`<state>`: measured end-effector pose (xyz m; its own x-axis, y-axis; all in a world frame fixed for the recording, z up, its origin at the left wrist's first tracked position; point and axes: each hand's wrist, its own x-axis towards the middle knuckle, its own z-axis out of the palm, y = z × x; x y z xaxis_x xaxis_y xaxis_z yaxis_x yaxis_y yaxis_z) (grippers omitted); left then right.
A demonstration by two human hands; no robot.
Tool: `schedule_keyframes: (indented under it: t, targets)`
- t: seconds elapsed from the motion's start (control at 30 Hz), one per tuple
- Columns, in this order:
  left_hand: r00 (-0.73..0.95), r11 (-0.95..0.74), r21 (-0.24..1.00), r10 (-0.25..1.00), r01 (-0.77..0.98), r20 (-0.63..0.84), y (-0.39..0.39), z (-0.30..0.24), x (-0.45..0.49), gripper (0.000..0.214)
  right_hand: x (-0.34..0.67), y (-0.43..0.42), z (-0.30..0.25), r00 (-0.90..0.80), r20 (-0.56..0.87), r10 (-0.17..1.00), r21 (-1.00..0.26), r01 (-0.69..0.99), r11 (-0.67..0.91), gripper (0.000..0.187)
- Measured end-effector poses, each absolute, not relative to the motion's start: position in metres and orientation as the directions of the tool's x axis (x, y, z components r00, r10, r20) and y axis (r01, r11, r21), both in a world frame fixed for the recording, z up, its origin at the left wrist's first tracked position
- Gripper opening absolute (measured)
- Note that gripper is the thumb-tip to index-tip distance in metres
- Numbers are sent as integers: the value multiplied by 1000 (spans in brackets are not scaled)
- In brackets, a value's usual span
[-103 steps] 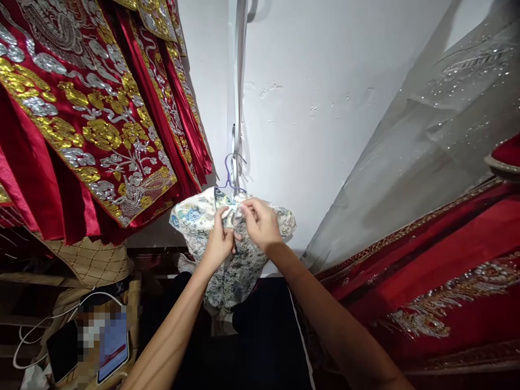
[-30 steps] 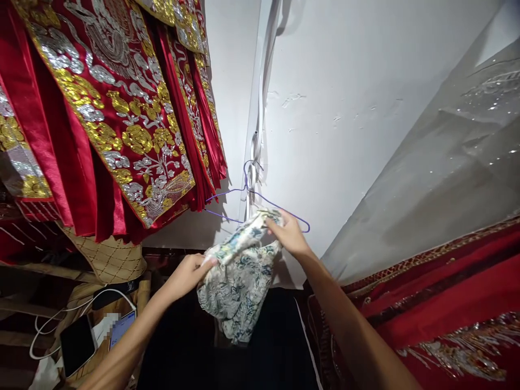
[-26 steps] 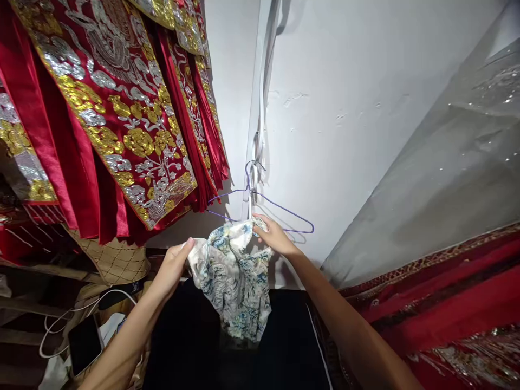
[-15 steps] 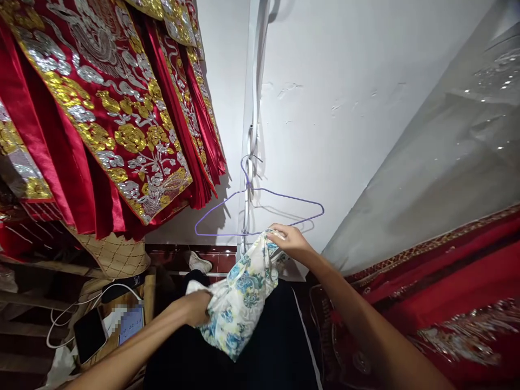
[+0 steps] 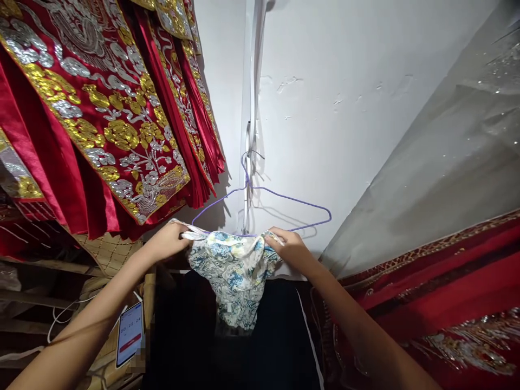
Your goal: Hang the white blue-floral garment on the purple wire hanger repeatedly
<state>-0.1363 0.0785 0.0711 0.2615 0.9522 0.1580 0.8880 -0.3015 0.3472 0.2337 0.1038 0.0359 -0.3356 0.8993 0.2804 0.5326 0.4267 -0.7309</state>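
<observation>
A white garment (image 5: 238,276) with a blue and yellow floral print hangs stretched between my hands, its lower part blurred over my dark trousers. My left hand (image 5: 167,240) is closed on its upper left edge. Its upper right edge is pinched in my right hand (image 5: 290,246). Just behind the fabric, a purple wire hanger (image 5: 290,197) hangs by its hook on a white upright rail. The garment's top edge overlaps the hanger's bottom bar; whether they touch I cannot tell.
Red costumes (image 5: 122,135) with gold and silver sequins hang at the left. A bamboo seat (image 5: 108,374) at lower left holds a phone (image 5: 130,333) showing a timer, with a white cable beside it. Clear plastic sheeting (image 5: 439,179) and red embroidered cloth (image 5: 459,292) fill the right.
My left hand has moved up and left, from within the lower fabric to its upper left edge. The garment is now spread wide along the hanger bar; my right hand stays nearly in place.
</observation>
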Motion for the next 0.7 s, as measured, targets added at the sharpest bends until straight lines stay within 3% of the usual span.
schedule_keyframes:
  t: [0.1, 0.17, 0.3, 0.47, 0.53, 0.6, 0.7]
  targets:
    - [258, -236, 339, 966, 911, -20, 86, 66, -150, 17, 233, 104, 35, -296, 291, 910, -748, 522, 409, 36]
    - [256, -241, 323, 967, 915, -4, 87, 65, -155, 18, 235, 105, 33, -263, 290, 920, -764, 516, 388, 41]
    - [327, -362, 381, 932, 851, 155, 77, 82, -147, 23, 239, 105, 29, -242, 296, 924, -767, 516, 381, 41]
    - [362, -579, 431, 795, 692, 487, 75, 117, -105, 23, 225, 81, 45, -338, 342, 877, -710, 518, 477, 33]
    - [256, -569, 416, 758, 710, 600, 84, 121, -85, 23, 215, 67, 53, -394, 308, 866, -705, 516, 485, 29]
    - [78, -457, 431, 751, 778, 655, 98, 115, -70, 23, 210, 57, 59, -416, 253, 874, -700, 545, 462, 28]
    - [-79, -287, 539, 828, 792, 556, 120, 95, -59, 29, 212, 55, 59, -389, 244, 888, -638, 625, 449, 26]
